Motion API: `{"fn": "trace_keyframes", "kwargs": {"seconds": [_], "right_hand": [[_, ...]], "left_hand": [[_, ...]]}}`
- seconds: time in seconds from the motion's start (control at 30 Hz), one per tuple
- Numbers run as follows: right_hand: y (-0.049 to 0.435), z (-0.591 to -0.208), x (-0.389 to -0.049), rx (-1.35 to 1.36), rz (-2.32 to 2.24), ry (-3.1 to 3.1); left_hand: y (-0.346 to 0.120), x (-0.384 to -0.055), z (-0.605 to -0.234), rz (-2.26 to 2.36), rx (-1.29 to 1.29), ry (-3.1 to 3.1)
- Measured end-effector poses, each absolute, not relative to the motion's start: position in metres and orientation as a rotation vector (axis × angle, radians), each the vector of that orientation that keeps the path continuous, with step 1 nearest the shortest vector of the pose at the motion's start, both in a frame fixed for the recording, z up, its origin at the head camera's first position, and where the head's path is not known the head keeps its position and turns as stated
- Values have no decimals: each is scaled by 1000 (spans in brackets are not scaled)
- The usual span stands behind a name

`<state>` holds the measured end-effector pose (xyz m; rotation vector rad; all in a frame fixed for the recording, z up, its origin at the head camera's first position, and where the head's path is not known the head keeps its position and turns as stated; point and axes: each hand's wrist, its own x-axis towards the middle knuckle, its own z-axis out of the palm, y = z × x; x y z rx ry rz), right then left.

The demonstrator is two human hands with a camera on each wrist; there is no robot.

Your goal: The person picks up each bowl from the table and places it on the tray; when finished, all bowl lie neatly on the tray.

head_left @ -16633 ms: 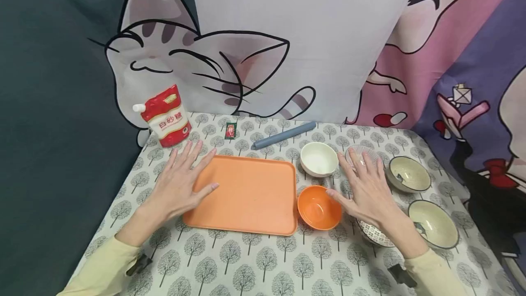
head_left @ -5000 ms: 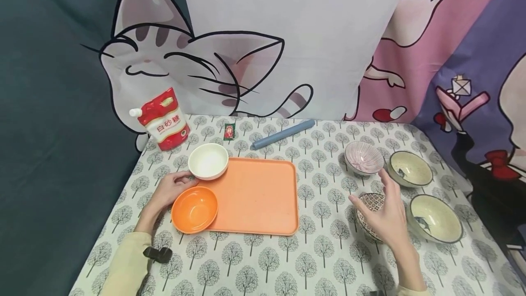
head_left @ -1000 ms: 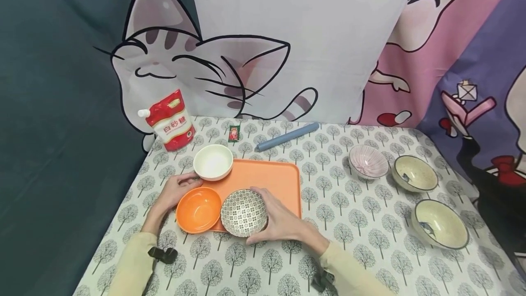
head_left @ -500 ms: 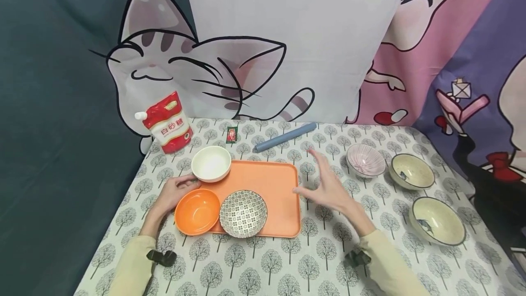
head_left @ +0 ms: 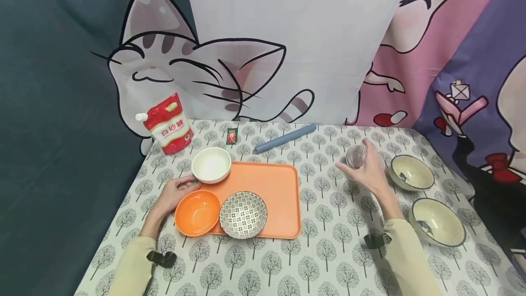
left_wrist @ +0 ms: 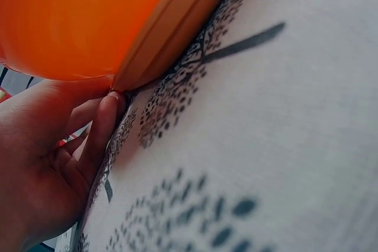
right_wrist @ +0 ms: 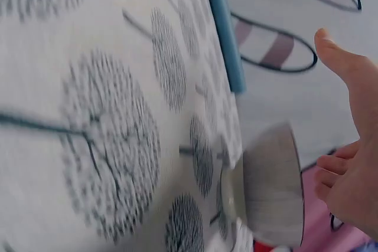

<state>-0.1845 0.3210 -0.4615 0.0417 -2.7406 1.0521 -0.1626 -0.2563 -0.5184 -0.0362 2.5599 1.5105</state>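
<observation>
My left hand (head_left: pixel 172 194) pinches the left edge of the orange tray (head_left: pixel 273 184), its fingertips at the rim in the left wrist view. An orange bowl (head_left: pixel 197 214) and a white bowl (head_left: pixel 211 165) sit on the tray's left side, slightly over its edge. Right of the orange one is a black-and-white patterned bowl (head_left: pixel 243 214), upright at the tray's front. My right hand (head_left: pixel 370 172) hovers at the pink-striped bowl (head_left: pixel 355 155), thumb and fingers spread, partly hiding it. In the right wrist view that bowl (right_wrist: pixel 274 187) stands apart from the fingers.
Two beige bowls with dark rims, one behind (head_left: pixel 412 172) and one in front (head_left: pixel 437 221), stand at the right. A red-and-white sugar pouch (head_left: pixel 170 127), a small green-and-red packet (head_left: pixel 232 135) and a blue-grey rod (head_left: pixel 284 139) lie along the back.
The patterned bowl came from the right onto the tray and was let go. My right hand then moved right to the pink-striped bowl. Earlier, the white and orange bowls moved left onto the tray.
</observation>
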Motion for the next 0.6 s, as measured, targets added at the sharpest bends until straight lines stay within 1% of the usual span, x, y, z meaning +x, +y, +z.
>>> {"fn": "trace_keyframes", "kwargs": {"seconds": [0.23,0.6], "right_hand": [[348,-468,-183,-73,995,-2798],[358,-476,-180,-124,950,-2857]], "left_hand": [[-256,-162,-519,1515,-34,2569],[-255,-162,-517,1505,-42,2581]]}}
